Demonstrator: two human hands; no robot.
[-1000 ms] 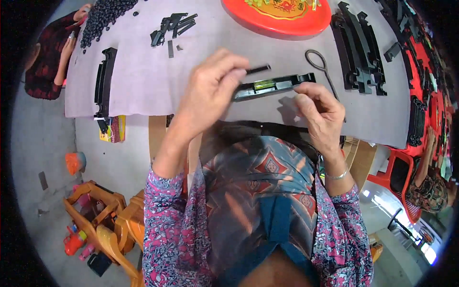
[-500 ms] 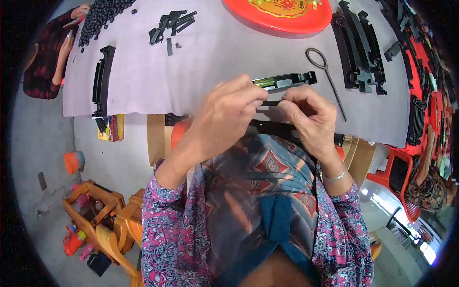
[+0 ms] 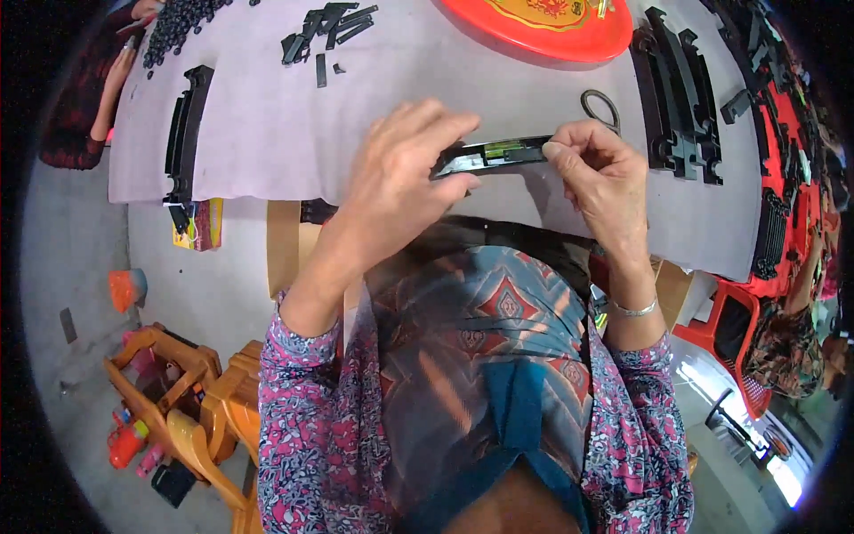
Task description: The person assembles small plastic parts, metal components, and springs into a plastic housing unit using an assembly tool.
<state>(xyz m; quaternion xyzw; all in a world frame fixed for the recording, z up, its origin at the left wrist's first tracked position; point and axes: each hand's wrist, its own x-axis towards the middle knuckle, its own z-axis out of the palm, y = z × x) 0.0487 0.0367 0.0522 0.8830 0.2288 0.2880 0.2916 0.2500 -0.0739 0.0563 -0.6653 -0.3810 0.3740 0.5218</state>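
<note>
A red tray (image 3: 534, 36) sits at the bench's (image 3: 267, 142) far edge, stacked black strips (image 3: 680, 93) toward its right edge, a wire loop (image 3: 601, 105) just behind the hands. Left hand (image 3: 400, 178) and right hand (image 3: 598, 173) pinch the ends of a black bar (image 3: 498, 153), lying left-right near the bench's near edge.

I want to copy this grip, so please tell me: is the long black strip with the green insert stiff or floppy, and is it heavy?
The black strip is probably stiff: it spans straight between the left hand and right hand without sagging. It seems light, since fingertips alone carry it. Being flat-sided, it should not roll.
</note>
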